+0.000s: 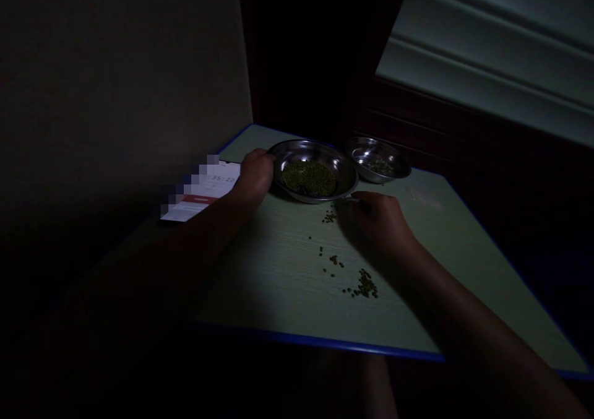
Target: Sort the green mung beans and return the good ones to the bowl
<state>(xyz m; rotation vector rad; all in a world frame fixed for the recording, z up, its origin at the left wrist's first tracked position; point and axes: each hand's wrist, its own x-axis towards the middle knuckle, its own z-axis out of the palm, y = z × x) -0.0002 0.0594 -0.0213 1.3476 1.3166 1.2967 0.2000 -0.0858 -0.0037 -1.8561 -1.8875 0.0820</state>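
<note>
A shiny metal bowl (pixel 346 159) stands on the table, holding a heap of small green beans (pixel 310 179) that look like mung beans. My left hand (pixel 256 172) is closed on the bowl's left rim. Close to the rim at the front right is my right hand (pixel 378 216), its fingers curled in a pinch; what they hold, if anything, is too dark to make out. Loose beans (pixel 366 285) lie in a cluster nearer the front edge, with a smaller group (pixel 330 216) just below the bowl and several scattered between.
A second metal bowl (pixel 400 166) with some pale green bits stands behind to the right. A phone (pixel 211 187) with a lit screen lies left of my left hand. The light green table (pixel 278 283) has a blue edge; a wall rises at the left.
</note>
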